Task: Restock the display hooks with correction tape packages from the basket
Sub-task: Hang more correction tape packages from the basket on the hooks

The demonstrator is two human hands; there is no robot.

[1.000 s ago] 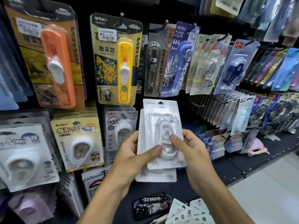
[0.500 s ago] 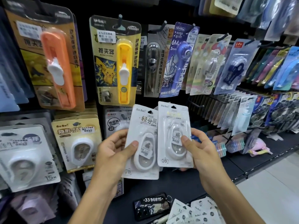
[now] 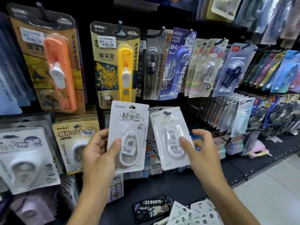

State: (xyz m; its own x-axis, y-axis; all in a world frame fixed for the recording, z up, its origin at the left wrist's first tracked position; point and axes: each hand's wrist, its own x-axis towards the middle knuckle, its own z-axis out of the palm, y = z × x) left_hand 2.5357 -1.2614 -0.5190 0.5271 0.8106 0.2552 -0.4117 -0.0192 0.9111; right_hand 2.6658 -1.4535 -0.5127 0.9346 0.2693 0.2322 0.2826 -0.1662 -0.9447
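My left hand grips a white BoBo correction tape package, held upright with its printed front towards me, thumb on the blister. My right hand holds a second white correction tape package, tilted slightly left, thumb pressed on its clear blister. The two packages sit side by side, a small gap between them, in front of the black hook wall. More white packages lie in a pile at the bottom edge; no basket shows.
Hooks above carry an orange clip pusher, a yellow Pikachu clip pusher and blue tape packs. A beige BoBo pack hangs left. A phone lies on the dark shelf. Floor tiles show at right.
The two packages were stacked together in both hands, then came apart. My left hand carried one leftward and up, my right hand drew the other rightward.
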